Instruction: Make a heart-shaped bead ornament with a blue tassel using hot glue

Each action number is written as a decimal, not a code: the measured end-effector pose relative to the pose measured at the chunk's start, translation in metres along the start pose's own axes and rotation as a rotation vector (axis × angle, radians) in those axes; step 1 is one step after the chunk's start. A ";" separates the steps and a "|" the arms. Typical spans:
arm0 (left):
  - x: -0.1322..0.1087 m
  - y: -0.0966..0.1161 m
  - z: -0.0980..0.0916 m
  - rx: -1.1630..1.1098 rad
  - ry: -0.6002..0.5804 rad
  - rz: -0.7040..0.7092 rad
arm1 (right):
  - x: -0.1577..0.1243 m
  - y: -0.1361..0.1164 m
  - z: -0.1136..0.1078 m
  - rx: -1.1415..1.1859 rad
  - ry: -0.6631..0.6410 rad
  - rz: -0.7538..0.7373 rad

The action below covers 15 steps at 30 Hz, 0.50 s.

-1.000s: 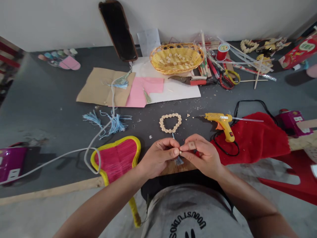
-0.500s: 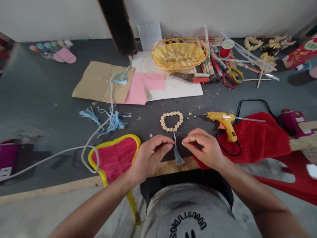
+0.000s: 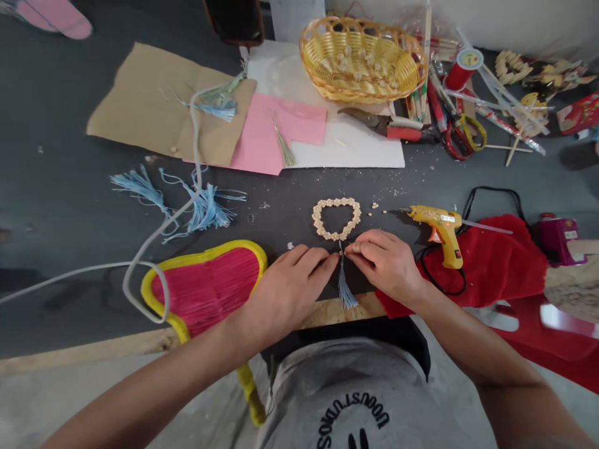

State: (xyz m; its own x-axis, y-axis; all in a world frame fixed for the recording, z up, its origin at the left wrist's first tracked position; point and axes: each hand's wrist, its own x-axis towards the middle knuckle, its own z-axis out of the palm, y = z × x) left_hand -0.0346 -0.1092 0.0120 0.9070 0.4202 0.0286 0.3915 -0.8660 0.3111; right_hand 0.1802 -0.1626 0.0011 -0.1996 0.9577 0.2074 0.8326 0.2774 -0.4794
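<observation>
A ring of pale wooden beads point(image 3: 319, 226) lies on the dark table, with a blue tassel point(image 3: 346, 290) hanging from its near end. My left hand point(image 3: 294, 280) rests on the table left of the tassel, its fingertips closed at the tassel's cord just below the ring. From the other side my right hand point(image 3: 386, 265) pinches at the same spot, thumb against forefinger. Half a second ago a small pale bead showed in that pinch; my fingers now largely hide it. Several loose beads point(image 3: 375, 206) lie right of the ring.
A yellow glue gun point(image 3: 440, 224) lies at the right on red cloth point(image 3: 505, 262). Behind are a wicker basket point(image 3: 362, 93), pliers point(image 3: 374, 121), scissors point(image 3: 461, 137) and red thread point(image 3: 461, 73). Blue tassels point(image 3: 206, 209), a white cable point(image 3: 154, 234) and a pink-and-yellow fan point(image 3: 210, 287) lie left.
Both hands have come together at the tassel's cord, closing the gap between their fingertips. My left hand has turned lower and flatter to the table. The camera view has tilted nearer and downward.
</observation>
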 end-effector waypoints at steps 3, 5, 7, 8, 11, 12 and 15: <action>0.004 0.000 -0.005 0.023 -0.048 -0.003 | 0.001 -0.001 -0.001 -0.002 -0.030 0.029; 0.005 0.000 -0.006 0.043 -0.045 -0.012 | 0.001 -0.001 -0.001 0.004 -0.039 0.036; 0.005 0.000 -0.005 0.050 -0.038 -0.015 | 0.001 -0.002 -0.002 -0.006 -0.048 0.037; 0.005 0.000 -0.004 0.050 -0.034 -0.012 | 0.001 -0.002 -0.002 -0.014 -0.054 0.039; 0.004 -0.001 -0.001 0.046 -0.011 -0.002 | 0.003 -0.004 -0.002 -0.032 -0.073 0.052; 0.003 -0.001 0.000 0.045 0.001 0.001 | 0.003 -0.005 -0.003 -0.038 -0.078 0.055; 0.003 -0.001 0.001 0.042 0.024 0.002 | 0.006 -0.006 -0.005 -0.054 -0.101 0.067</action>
State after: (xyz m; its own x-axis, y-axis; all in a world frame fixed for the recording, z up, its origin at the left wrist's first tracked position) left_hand -0.0323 -0.1076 0.0106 0.9041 0.4242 0.0520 0.3961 -0.8774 0.2706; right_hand 0.1761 -0.1591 0.0095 -0.1915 0.9775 0.0886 0.8718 0.2108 -0.4422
